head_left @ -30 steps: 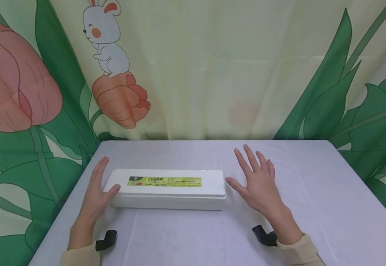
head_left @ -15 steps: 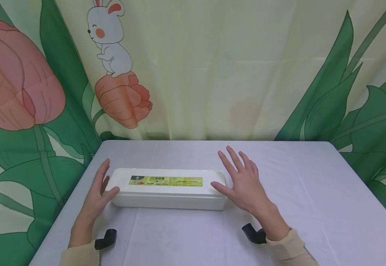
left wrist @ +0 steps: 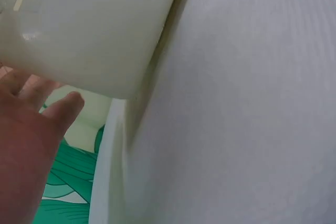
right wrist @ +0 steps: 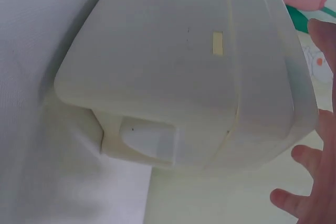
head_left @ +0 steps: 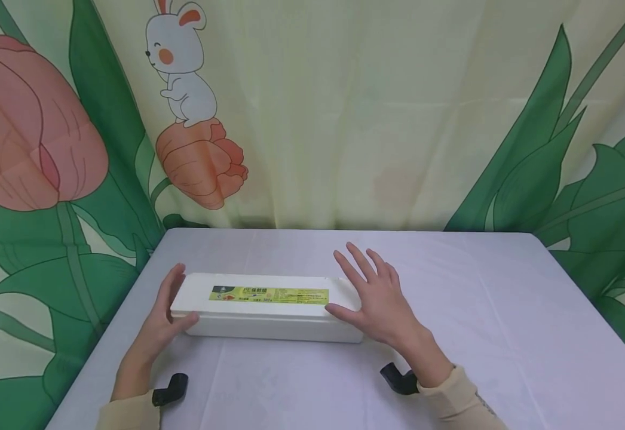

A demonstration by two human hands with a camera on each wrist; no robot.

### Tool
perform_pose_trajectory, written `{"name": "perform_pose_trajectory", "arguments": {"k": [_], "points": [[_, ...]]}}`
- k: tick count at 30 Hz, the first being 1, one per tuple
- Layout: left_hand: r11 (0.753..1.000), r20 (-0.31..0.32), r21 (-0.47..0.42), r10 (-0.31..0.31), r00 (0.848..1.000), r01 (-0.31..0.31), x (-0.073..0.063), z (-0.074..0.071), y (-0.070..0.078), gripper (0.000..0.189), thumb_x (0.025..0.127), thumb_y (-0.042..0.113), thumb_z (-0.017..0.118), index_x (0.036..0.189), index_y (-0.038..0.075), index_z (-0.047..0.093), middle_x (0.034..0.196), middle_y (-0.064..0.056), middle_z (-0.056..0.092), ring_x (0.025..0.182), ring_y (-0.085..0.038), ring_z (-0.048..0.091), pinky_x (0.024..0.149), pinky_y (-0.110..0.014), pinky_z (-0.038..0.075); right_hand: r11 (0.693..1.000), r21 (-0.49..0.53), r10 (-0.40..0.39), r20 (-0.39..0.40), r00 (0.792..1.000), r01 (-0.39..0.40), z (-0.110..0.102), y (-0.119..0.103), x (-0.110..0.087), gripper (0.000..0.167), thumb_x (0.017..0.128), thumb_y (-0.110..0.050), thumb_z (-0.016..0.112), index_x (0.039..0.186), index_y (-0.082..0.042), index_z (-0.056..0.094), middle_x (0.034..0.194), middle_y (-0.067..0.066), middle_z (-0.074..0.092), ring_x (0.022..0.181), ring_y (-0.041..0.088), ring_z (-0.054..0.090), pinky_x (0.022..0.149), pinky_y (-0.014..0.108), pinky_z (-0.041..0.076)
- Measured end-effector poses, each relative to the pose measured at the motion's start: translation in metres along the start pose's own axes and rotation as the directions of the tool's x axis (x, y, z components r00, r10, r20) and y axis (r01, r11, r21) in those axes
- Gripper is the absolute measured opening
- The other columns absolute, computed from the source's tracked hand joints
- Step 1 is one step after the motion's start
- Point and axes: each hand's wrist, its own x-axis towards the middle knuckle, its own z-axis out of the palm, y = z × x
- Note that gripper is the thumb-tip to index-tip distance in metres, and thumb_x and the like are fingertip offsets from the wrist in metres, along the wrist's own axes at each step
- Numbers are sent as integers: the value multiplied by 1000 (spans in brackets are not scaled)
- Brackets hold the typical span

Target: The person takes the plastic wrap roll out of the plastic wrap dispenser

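A long white cling film box (head_left: 275,328) lies lengthwise on the table, its lid down and a yellow-green label (head_left: 269,295) on top. My left hand (head_left: 158,325) is at its left end, thumb toward the front edge and fingers behind. In the left wrist view that thumb stands apart from the box corner (left wrist: 100,51). Fingers spread, my right hand (head_left: 382,307) overlaps the right end of the lid in the head view. From the right wrist, the box's end (right wrist: 152,66) shows a small recess low down, with the fingers (right wrist: 307,158) above the lid side.
A white cloth covers the table (head_left: 479,316). Behind it hangs a curtain (head_left: 334,119) printed with tulips, leaves and a rabbit. Black curved pieces (head_left: 171,389) stick out at both sleeve cuffs.
My right hand has moved left, from beside the box to over its right end. My left hand has come slightly closer around the left end. The box stays in place.
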Motion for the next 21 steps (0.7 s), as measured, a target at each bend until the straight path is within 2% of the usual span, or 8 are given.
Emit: {"name": "perform_pose_trajectory", "arguments": {"k": [7,15,17,21], "points": [[998,32,-17,-52,998,53,1,-1,-6,115,78,0,79,163,23,4,168,-13,7,152,-34,7,112,-73,7,999,5,-46,15,999,46,7,-6,5,92,86,-63,68,161,-25,30,165,1,25,144,40,27,109,64,29],[997,56,14,-81,995,80,-1,-1,-11,124,74,0,84,163,24,1,168,-11,6,149,-40,10,109,-75,13,997,10,-80,64,995,80,12,-11,8,93,84,-65,69,160,-27,32,163,-1,31,142,38,32,108,61,32],[996,64,21,-83,995,82,-2,-1,-12,125,74,-1,85,163,25,1,168,-11,6,148,-38,12,108,-73,15,996,21,-86,73,994,84,13,-12,8,93,84,-65,69,160,-28,32,162,-1,31,142,37,33,109,60,33],[996,78,27,-91,993,89,-2,0,-12,127,74,-1,85,163,30,0,167,-12,8,145,-21,20,110,-62,21,995,37,-93,94,991,90,13,-14,9,91,84,-64,70,159,-28,33,162,-2,32,142,36,33,110,59,32]]}}
